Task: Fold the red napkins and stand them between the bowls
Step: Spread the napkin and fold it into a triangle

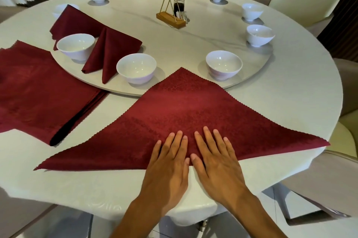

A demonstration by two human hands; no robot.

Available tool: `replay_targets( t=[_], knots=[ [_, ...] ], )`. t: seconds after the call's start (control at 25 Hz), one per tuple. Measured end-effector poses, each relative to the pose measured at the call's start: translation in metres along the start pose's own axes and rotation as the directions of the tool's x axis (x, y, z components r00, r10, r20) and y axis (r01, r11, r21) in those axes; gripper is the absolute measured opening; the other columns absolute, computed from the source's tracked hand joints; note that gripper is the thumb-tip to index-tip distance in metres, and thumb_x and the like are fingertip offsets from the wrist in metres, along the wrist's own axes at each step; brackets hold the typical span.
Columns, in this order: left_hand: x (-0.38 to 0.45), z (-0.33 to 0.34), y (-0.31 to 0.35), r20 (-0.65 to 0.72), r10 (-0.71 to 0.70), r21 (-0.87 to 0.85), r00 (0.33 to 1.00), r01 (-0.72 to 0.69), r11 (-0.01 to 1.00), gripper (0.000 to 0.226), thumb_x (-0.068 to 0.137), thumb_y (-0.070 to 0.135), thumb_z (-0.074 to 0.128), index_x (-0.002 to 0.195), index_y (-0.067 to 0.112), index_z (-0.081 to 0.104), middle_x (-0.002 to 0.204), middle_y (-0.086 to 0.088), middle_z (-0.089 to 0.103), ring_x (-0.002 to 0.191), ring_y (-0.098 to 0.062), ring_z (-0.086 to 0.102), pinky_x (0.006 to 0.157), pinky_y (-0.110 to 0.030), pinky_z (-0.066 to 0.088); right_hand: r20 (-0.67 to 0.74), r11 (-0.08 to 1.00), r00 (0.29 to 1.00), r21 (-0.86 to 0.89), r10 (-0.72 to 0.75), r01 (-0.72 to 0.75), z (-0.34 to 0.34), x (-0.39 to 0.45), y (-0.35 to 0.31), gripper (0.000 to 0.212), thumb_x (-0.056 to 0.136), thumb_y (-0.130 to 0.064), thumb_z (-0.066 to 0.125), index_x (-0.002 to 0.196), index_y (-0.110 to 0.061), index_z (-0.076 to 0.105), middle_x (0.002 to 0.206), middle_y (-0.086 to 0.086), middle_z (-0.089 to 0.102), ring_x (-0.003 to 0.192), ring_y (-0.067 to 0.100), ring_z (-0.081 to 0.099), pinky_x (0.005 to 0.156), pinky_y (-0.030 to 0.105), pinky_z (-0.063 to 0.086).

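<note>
White bowls (pixel 136 67) ring the turntable (pixel 193 44); a folded napkin (pixel 108 52) stands between two at ten o'clock, a napkin stack (pixel 36 92) lies at nine. Left hand (pixel 168 164) and right hand (pixel 217 160) press flat, grip open, on the triangular red napkin (pixel 184 114) at the surface (pixel 77 183) near edge, six o'clock.

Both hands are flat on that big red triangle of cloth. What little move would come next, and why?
Probably pressing the crease: sliding the left hand and right hand apart along the near folded edge of the red napkin. It lies flat as a triangle, not yet shaped like the folded napkin already standing between two bowls, so further folding seems due.
</note>
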State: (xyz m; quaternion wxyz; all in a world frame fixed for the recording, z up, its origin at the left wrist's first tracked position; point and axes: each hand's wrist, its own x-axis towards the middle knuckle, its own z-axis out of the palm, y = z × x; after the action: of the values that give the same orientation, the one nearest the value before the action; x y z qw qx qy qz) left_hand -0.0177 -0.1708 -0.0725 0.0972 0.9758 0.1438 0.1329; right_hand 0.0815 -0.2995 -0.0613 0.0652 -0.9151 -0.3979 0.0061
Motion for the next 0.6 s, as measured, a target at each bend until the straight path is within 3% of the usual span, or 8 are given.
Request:
replay_targets(
  t=[0.12, 0.2, 0.32, 0.4, 0.52, 0.6],
  knots=[
    [0.0, 0.001, -0.001, -0.002, 0.03, 0.034, 1.0, -0.03, 0.999, 0.054, 0.098, 0.036, 0.031, 0.144, 0.014, 0.049, 0.15, -0.007, 0.045, 0.139, -0.025, 0.042, 0.11, -0.046, 0.027, -0.006, 0.999, 1.0, 0.018, 0.028, -0.027, -0.01, -0.002, 0.028, 0.072, 0.093, -0.061, -0.012, 0.155, -0.03, 0.008, 0.162, -0.005, 0.005, 0.15, 0.017, -0.002, 0.119, 0.038, -0.004],
    [0.0, 0.001, 0.0, 0.01, 0.04, 0.043, 0.999, -0.041, 0.998, 0.055, 0.098, 0.04, 0.031, 0.146, 0.018, 0.047, 0.151, -0.007, 0.044, 0.14, -0.026, 0.041, 0.111, -0.047, 0.027, 0.052, 0.99, 0.989, 0.009, 0.142, -0.143, -0.017, -0.005, 0.082, 0.074, 0.081, -0.066, -0.022, 0.149, -0.038, -0.014, 0.159, -0.013, -0.016, 0.145, 0.01, -0.021, 0.117, 0.032, -0.016],
    [0.001, 0.001, -0.003, 0.022, 0.048, 0.063, 0.999, -0.049, 0.997, 0.055, 0.098, 0.041, 0.03, 0.146, 0.019, 0.047, 0.151, -0.008, 0.044, 0.139, -0.028, 0.041, 0.112, -0.048, 0.028, 0.105, 0.941, 0.935, -0.027, 0.339, -0.338, -0.038, -0.013, 0.17, 0.078, 0.08, -0.07, -0.015, 0.152, -0.039, -0.011, 0.164, -0.008, -0.011, 0.148, 0.01, -0.014, 0.121, 0.038, -0.009],
    [0.0, 0.0, -0.001, 0.013, 0.044, 0.063, 0.999, -0.045, 0.997, 0.054, 0.099, 0.041, 0.029, 0.146, 0.021, 0.046, 0.152, -0.008, 0.043, 0.14, -0.028, 0.04, 0.112, -0.049, 0.029, 0.096, 0.909, 0.904, -0.05, 0.417, -0.414, -0.05, -0.017, 0.186, 0.083, 0.082, -0.069, -0.013, 0.155, -0.031, -0.005, 0.165, -0.003, -0.006, 0.15, 0.015, -0.011, 0.122, 0.041, -0.005],
    [0.001, -0.002, 0.002, 0.032, 0.05, 0.072, 0.998, -0.052, 0.996, 0.054, 0.099, 0.04, 0.028, 0.148, 0.023, 0.043, 0.154, -0.006, 0.04, 0.143, -0.026, 0.036, 0.113, -0.048, 0.028, -0.092, 0.968, 0.964, 0.001, 0.251, -0.252, -0.043, -0.007, 0.116, 0.077, 0.093, -0.062, -0.004, 0.157, -0.021, 0.011, 0.164, 0.003, 0.005, 0.151, 0.021, -0.002, 0.122, 0.04, -0.001],
    [0.001, -0.002, 0.001, 0.048, 0.044, 0.08, 0.998, -0.047, 0.996, 0.054, 0.1, 0.04, 0.026, 0.149, 0.024, 0.041, 0.156, -0.006, 0.037, 0.144, -0.025, 0.033, 0.113, -0.048, 0.027, -0.076, 0.996, 0.995, 0.062, 0.072, -0.067, -0.028, -0.003, 0.043, 0.072, 0.096, -0.056, -0.009, 0.156, -0.021, 0.008, 0.163, 0.0, -0.001, 0.15, 0.022, -0.007, 0.12, 0.041, -0.004]
  ],
)
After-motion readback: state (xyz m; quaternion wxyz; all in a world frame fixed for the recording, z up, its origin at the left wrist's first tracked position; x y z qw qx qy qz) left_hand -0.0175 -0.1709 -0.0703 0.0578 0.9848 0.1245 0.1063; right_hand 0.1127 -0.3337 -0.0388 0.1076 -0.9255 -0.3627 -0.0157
